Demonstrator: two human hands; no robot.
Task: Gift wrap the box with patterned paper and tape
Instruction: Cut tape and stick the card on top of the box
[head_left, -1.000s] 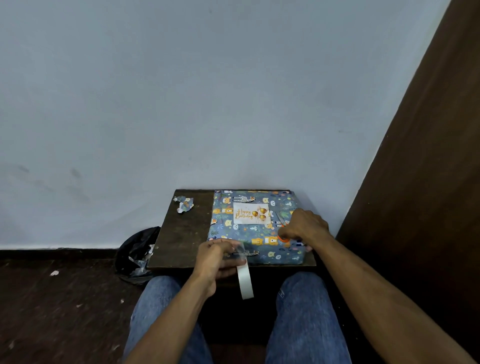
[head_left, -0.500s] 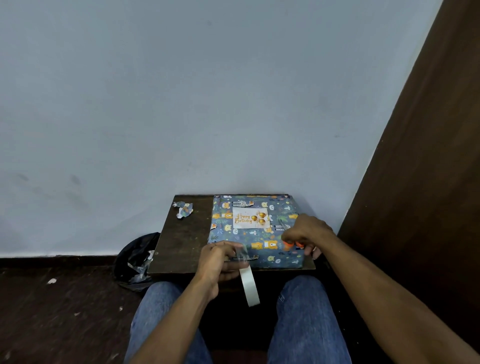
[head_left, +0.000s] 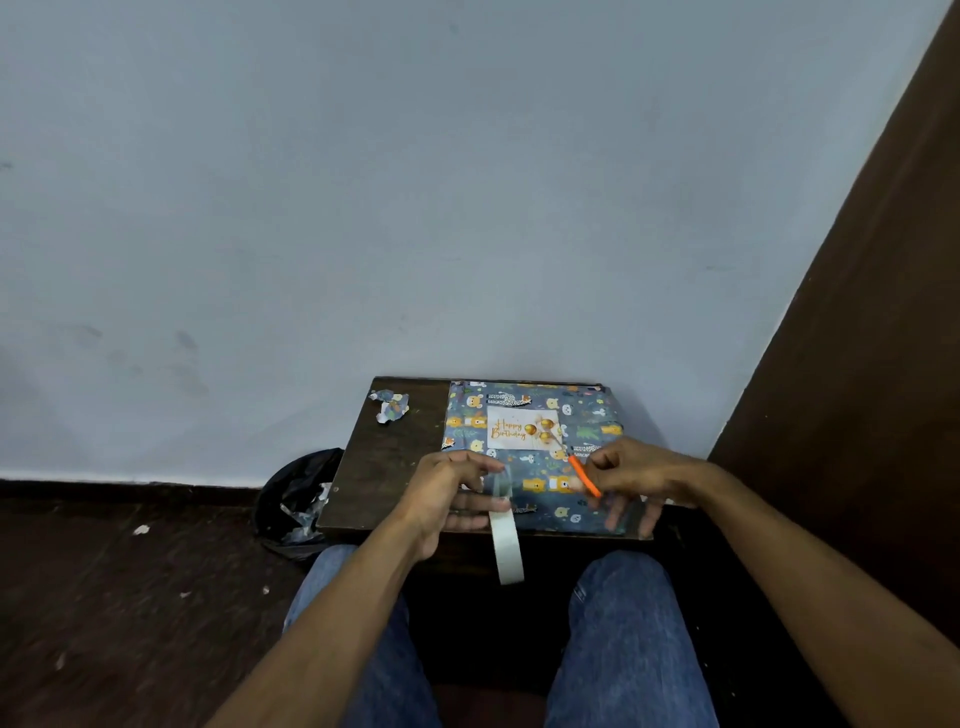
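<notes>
A flat box (head_left: 582, 426) wrapped in blue animal-print paper lies on a small dark table (head_left: 384, 467), with a white "Happy Birthday" card (head_left: 522, 428) on top. My left hand (head_left: 452, 493) pinches a strip of tape (head_left: 506, 545) at the box's near edge; the strip hangs down past the table front. My right hand (head_left: 636, 475) grips orange-handled scissors (head_left: 582, 473) just above the box's near right part, blades pointing towards the card.
A crumpled scrap of wrapping paper (head_left: 390, 406) sits at the table's far left corner. A black bag (head_left: 298, 499) with scraps lies on the floor to the left. A dark wooden panel (head_left: 857, 364) rises at the right; my knees are below the table.
My right hand has lifted off the box with the orange scissors now showing. My left hand has kept hold of the hanging tape strip.
</notes>
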